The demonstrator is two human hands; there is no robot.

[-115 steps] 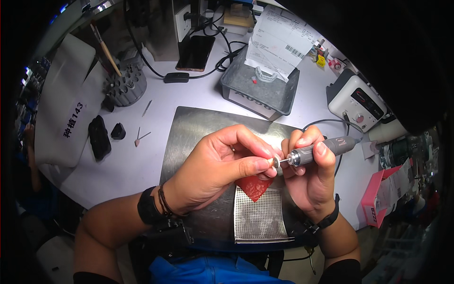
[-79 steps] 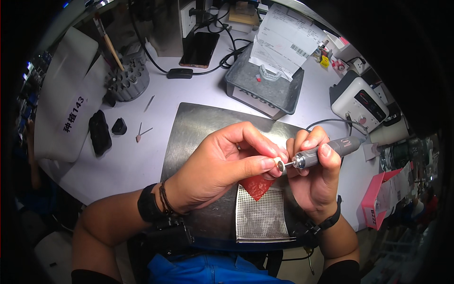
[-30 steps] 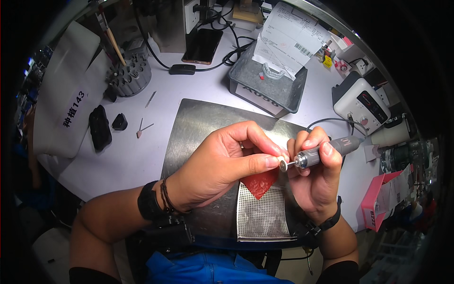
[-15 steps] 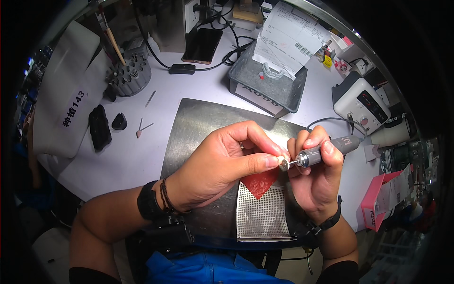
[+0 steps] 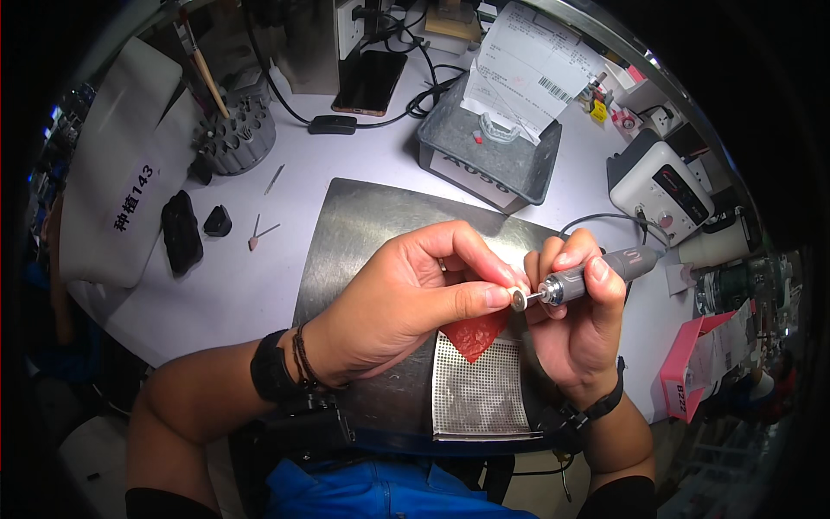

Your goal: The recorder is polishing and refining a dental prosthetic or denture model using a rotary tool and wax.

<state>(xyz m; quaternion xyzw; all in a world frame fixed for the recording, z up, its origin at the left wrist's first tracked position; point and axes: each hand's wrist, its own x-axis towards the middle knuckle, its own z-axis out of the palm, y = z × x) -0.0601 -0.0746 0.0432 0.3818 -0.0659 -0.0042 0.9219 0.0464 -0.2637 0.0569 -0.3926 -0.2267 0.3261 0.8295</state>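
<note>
My left hand (image 5: 406, 307) pinches a small whitish, tooth-like piece (image 5: 513, 292) between thumb and forefinger; the fingertips hide most of it. Closed around a grey rotary handpiece (image 5: 596, 275) is my right hand (image 5: 575, 337). The handpiece points left, and the small round grinding disc (image 5: 519, 301) on its shank sits right at the piece; whether they touch I cannot tell. Below the fingers, a red sheet (image 5: 475, 336) overlaps the top of a perforated metal plate (image 5: 480, 394). Both hands are above a dark metal board (image 5: 363, 216).
Behind the board stands a grey bin (image 5: 432, 156) holding a dental arch model (image 5: 499, 130) and papers (image 5: 527, 69). A white control unit (image 5: 661, 186) is at right, a pink holder (image 5: 683, 372) nearer. At left are a bur stand (image 5: 238, 143), loose burs (image 5: 254, 242) and black blocks (image 5: 181, 233).
The grinding disc has turned or shifted very slightly at the whitish piece. Both hands stay in nearly the same place, with the same holds.
</note>
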